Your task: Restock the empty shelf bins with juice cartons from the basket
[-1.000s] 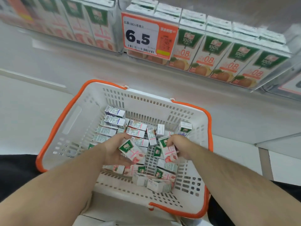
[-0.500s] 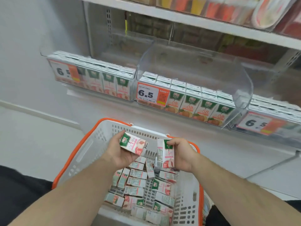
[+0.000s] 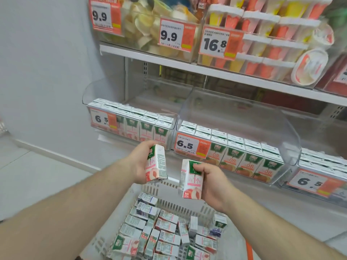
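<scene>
My left hand [image 3: 139,163] grips a pink-and-green peach juice carton [image 3: 156,164], held upright above the basket. My right hand [image 3: 212,184] grips a second peach carton [image 3: 190,182] beside it, a little lower. Below them the white plastic basket [image 3: 150,190] holds several more cartons [image 3: 165,233] lying loose. On the lower shelf, a clear bin [image 3: 131,126] at the left holds peach cartons. The middle clear bin [image 3: 234,151] holds orange-juice cartons in its front rows, with free space behind them.
A third bin [image 3: 323,171] with a 6.5 price tag sits at the right. The shelf above [image 3: 206,72] carries cut-fruit boxes and cups with 9.9 and 16.8 tags. A white wall and pale floor lie to the left.
Both hands lifted a carton each out of the basket and rose toward the lower shelf bins. The view tilted up, bringing the upper shelf into sight.
</scene>
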